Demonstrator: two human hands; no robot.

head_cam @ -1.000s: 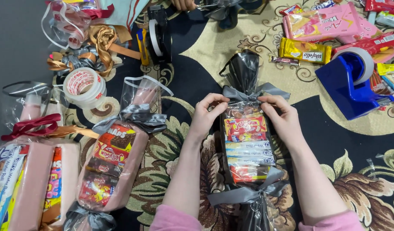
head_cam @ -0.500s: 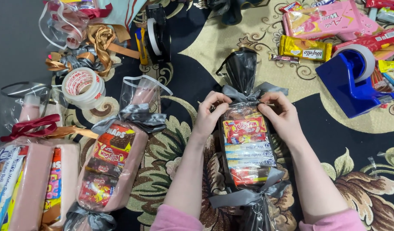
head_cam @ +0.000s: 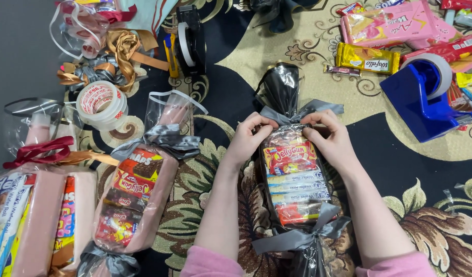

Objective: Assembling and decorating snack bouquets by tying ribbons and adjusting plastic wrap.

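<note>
home floor | patterned carpet [head_cam: 430, 220] | ribbons [head_cam: 118, 48], tape dispenser [head_cam: 420, 100], snack packs [head_cam: 384, 25]

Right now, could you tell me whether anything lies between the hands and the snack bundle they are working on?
Nothing visible does: the left hand and right hand already touch the snack bundle at its upper grey ribbon.

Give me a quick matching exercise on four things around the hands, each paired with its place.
Things:
1. blue tape dispenser
2. clear tape roll
3. grey ribbon
4. yellow wafer pack

Places:
A. far left, beside loose bows
B. under both hands' fingers, at the snack bag's neck
C. right of the hands
D. upper right, below a pink pack

Pairs: 1-C, 2-A, 3-B, 4-D
</note>
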